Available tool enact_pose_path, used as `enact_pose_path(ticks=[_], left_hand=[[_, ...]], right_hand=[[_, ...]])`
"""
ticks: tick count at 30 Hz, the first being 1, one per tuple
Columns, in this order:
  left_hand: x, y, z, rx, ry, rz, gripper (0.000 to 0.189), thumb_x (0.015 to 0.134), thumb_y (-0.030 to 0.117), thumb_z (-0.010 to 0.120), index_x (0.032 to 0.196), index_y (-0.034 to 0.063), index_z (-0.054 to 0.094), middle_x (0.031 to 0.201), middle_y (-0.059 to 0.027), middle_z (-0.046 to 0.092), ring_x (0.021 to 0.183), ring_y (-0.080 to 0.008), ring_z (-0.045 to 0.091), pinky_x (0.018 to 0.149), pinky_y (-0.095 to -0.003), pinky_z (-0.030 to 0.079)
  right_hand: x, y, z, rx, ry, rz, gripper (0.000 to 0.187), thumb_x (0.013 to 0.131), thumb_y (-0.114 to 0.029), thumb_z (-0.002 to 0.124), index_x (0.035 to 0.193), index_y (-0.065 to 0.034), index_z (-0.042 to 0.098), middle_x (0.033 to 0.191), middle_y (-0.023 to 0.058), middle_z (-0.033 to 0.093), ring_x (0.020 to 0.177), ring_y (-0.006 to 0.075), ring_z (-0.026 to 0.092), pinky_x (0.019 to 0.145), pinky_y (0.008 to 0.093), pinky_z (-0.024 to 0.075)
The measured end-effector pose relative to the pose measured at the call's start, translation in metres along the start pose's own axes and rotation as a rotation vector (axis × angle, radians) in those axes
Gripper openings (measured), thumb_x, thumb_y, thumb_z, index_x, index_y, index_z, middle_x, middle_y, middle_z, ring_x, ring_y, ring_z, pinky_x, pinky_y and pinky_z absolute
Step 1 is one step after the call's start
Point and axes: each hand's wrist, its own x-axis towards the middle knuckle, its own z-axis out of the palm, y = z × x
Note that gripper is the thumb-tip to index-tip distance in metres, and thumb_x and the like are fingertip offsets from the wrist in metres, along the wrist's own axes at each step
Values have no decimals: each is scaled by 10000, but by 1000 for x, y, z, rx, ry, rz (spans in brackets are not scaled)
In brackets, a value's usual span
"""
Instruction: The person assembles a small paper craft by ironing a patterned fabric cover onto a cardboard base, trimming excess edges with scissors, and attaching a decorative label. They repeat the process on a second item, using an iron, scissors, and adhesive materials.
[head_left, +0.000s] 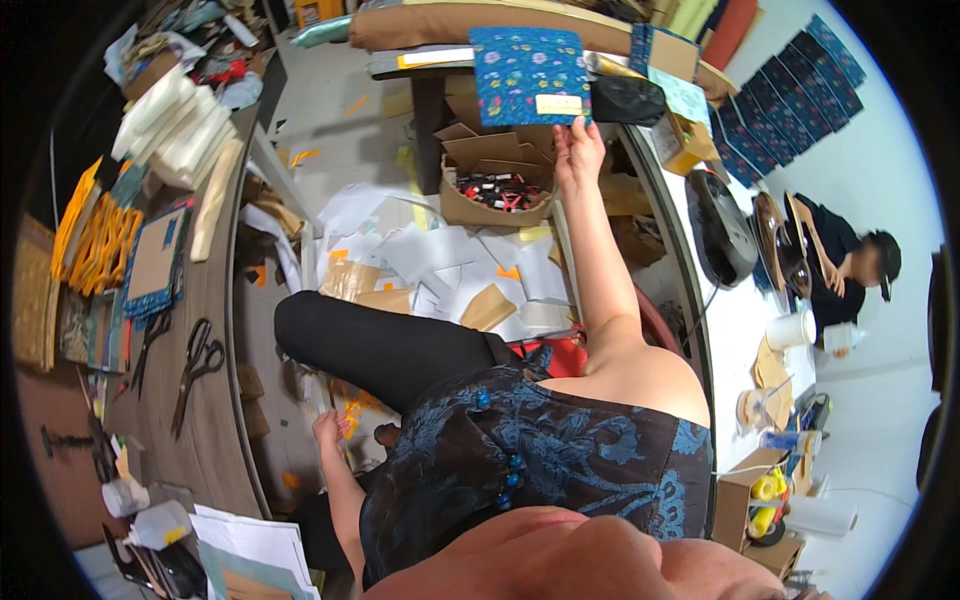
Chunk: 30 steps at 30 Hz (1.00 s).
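Observation:
My right hand (581, 154) reaches far out in front, its thumb and fingers pinching the lower right edge of a blue floral-patterned panel (529, 71). A pale label (559, 105) with writing is on the panel's lower right part. Behind the panel is a worktable holding a roll of brown material (420, 28). My left hand (330, 429) hangs low beside my body, fingers loosely curled, with nothing visible in it. Orange scraps (356, 401) lie close to it.
Scissors (199, 364) and floral-covered boards (157, 259) lie on the left table (217, 457). Paper sheets (427, 251) cover the floor before a cardboard box (491, 214). On the right, a white table (724, 322) bears floral panels (787, 97) and a cup (791, 330); another person (836, 259) sits beyond.

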Motion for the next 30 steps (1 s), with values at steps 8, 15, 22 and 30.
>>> enact_pose_path(ticks=[8,15,22,30], left_hand=[[-3,-5,-4,-45,-36,-5,183,1027,197,583,1084,26,616,923,-142,728,657,-214,691,573,-324,607],[-8,-4,-3,19,15,13,173,1024,182,585,1097,29,618,923,-144,728,655,-218,688,584,-345,611],[-1,-9,-5,-87,6,-11,220,995,179,633,1140,26,572,923,-165,722,650,-245,682,585,-358,607],[1,-12,-3,-39,20,-18,200,1030,206,552,1079,28,629,853,-108,698,656,-200,666,552,-335,559]], right_hand=[[70,-100,-59,30,469,-439,218,998,-61,630,1174,-6,513,1054,163,665,767,267,720,660,365,683],[143,-176,-124,56,671,-559,344,958,-11,632,1240,19,439,1011,216,662,734,317,711,603,391,662],[151,-174,-166,-5,936,-382,333,895,-60,735,1128,98,557,996,231,660,719,309,712,564,341,662],[122,-137,-168,-126,924,-314,367,961,-300,568,815,36,589,738,161,651,511,263,612,478,348,562]])
